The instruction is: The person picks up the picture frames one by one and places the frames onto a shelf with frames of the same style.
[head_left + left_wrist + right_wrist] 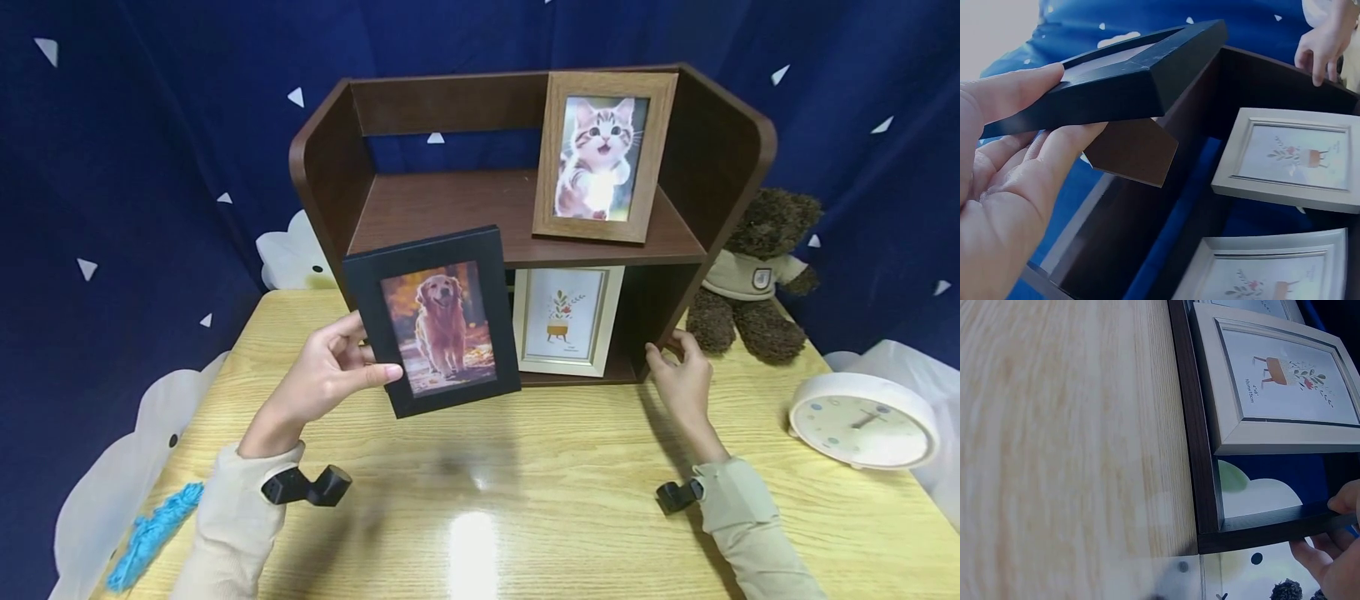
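My left hand (324, 375) holds a black picture frame (375, 333) by its left edge, thumb on the front and fingers behind. It shows a golden dog and tilts in front of the dark brown shelf (442, 208). Its brown stand flap (1135, 150) sticks out behind, in the left wrist view. At the shelf's lower right, my right hand (686, 383) pinches the front edge of the side panel. A pale frame with a plant print (521, 333) stands in the lower compartment. Another pale frame (1210, 265) beside it is hidden by the black frame in the head view.
On the upper board, at the right, stands a wooden frame with a kitten picture (600, 158). A brown teddy bear (750, 283) sits right of the shelf, behind a round white clock (862, 421). Blue cord (153, 533) lies at the table's left edge.
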Action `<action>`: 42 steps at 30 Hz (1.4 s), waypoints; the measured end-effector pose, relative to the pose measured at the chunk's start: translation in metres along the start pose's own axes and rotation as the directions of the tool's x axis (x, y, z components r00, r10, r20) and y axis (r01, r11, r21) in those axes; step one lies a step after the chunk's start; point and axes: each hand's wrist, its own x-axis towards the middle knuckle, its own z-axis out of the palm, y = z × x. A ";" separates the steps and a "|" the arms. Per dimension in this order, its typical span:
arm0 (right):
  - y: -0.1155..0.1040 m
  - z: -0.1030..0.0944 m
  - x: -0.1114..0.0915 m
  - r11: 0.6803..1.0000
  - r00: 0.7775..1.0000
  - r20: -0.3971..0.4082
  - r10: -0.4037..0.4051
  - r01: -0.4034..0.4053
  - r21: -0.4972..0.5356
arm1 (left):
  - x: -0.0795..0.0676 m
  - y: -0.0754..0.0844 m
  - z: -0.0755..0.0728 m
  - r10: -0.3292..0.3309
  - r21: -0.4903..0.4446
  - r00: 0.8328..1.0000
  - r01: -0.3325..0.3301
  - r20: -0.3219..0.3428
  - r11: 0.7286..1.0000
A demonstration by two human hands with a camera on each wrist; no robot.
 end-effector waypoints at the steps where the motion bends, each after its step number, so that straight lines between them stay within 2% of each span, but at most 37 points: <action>1: 0.004 0.001 0.001 1.000 1.000 -0.003 -0.003 0.003 0.001 | 0.003 0.001 -0.001 0.006 0.004 1.000 -0.006 -0.007 1.000; 8: 0.029 0.007 0.007 1.000 1.000 -0.023 -0.012 0.011 -0.015 | 0.019 0.012 -0.005 0.045 -0.001 0.997 -0.045 -0.057 0.999; 16: 0.029 0.008 0.008 0.999 0.999 -0.031 -0.020 0.019 -0.032 | 0.038 0.029 -0.009 0.073 0.042 0.992 -0.069 -0.102 0.997; 25: 0.029 0.007 0.008 1.000 1.000 -0.029 -0.008 0.007 -0.026 | 0.060 0.037 -0.015 0.037 0.133 0.991 -0.020 -0.125 0.991; 28: 0.029 0.007 0.007 1.000 1.000 -0.031 -0.001 0.001 -0.020 | 0.066 0.039 -0.018 0.041 0.141 0.991 -0.023 -0.128 0.990; 33: 0.028 0.006 0.007 1.000 1.000 -0.020 0.002 -0.002 0.005 | 0.076 0.041 -0.022 0.046 0.077 0.991 -0.036 -0.126 0.996; 42: 0.026 0.006 0.005 1.000 1.000 -0.027 0.005 -0.006 -0.018 | 0.090 0.042 -0.026 -0.006 0.004 0.988 0.006 -0.155 1.000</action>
